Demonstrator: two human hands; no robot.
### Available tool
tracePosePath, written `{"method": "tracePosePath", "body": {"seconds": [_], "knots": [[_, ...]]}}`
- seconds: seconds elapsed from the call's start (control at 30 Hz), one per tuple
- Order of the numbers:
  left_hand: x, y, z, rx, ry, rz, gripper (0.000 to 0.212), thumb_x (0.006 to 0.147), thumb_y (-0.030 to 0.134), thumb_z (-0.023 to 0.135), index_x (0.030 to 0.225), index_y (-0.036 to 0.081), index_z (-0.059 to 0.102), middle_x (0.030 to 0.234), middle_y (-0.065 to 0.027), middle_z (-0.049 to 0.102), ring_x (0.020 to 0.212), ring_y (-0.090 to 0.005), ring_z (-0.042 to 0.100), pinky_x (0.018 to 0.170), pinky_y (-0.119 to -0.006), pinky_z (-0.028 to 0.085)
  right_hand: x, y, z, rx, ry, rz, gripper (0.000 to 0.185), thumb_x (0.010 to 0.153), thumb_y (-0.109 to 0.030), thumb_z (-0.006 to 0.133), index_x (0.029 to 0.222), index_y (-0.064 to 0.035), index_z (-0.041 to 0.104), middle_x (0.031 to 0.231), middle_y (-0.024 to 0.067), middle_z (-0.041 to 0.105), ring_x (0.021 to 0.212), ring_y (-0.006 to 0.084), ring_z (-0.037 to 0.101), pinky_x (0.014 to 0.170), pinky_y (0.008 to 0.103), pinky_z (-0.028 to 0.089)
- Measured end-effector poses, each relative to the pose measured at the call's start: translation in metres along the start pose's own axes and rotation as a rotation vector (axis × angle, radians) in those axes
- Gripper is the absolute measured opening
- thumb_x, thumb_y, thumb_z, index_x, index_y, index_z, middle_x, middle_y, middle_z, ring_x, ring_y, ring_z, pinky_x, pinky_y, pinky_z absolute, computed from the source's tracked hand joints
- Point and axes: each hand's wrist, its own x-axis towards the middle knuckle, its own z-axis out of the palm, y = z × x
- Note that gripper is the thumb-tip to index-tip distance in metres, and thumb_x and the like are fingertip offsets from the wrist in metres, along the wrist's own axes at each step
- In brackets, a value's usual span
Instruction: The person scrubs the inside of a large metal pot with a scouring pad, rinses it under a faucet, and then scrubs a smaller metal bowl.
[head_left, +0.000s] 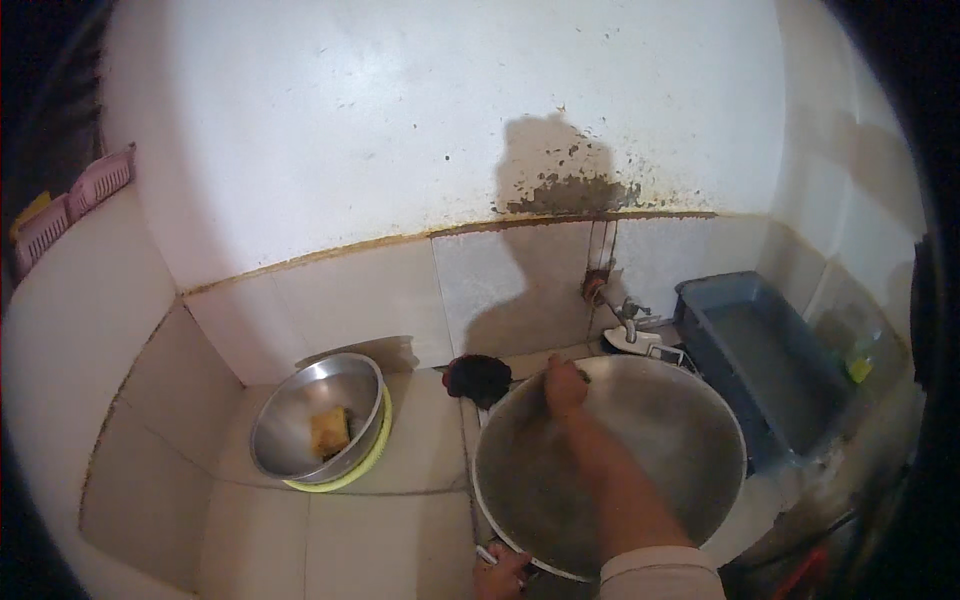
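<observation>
A large round metal pan (667, 450) with wire-like side handles lies before me below a wall tap (631, 322). Inside its far left rim, my right hand (566, 384) is closed around a small dark scrubbing pad (584, 376), mostly hidden by the fingers. At the near left rim, my left hand (501, 574) grips the pan's handle (486, 555), partly cut off by the picture's lower edge. A black, bunched item (478, 379) sits just beyond the pan's left rim. Farther left, a tilted steel bowl (289, 420) holds a yellow-brown sponge (328, 433) and rests on a yellow-green plastic rim (367, 466).
A deep grey plastic tub (705, 330) stands close on the pan's right. A white dish-like item (634, 341) lies under the tap. The stained wall (375, 150) rises behind, and pink plastic baskets (103, 180) sit on the left ledge.
</observation>
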Motion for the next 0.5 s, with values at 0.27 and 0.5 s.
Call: {"method": "tracePosePath", "body": {"seconds": [0.27, 0.5], "knots": [[0.000, -0.001, 0.001, 0.037, -0.045, 0.011, 0.019, 0.067, 0.020, 0.060, 0.070, 0.004, 0.050, 0.063, -0.0048, 0.050, 0.054, -0.0158, 0.046, 0.049, -0.030, 0.038, -0.035, 0.035, 0.072, -0.021, -0.036, -0.450, 0.023, 0.083, -0.022, 0.038, 0.097, -0.0055, 0.047, 0.087, 0.0177, 0.053, 0.083, 0.0331, 0.053, 0.070, 0.0446, 0.041], [0.001, -0.013, -0.004, -0.008, 0.042, 0.019, 0.023, 0.062, 0.018, 0.063, 0.072, 0.002, 0.051, 0.066, -0.0074, 0.054, 0.055, -0.0177, 0.049, 0.051, -0.031, 0.040, -0.112, 0.005, 0.054, 0.202, -0.151, -0.481, 0.026, 0.085, -0.027, 0.035, 0.094, -0.0062, 0.048, 0.090, 0.0176, 0.054, 0.083, 0.0338, 0.053, 0.071, 0.0456, 0.040]]}}
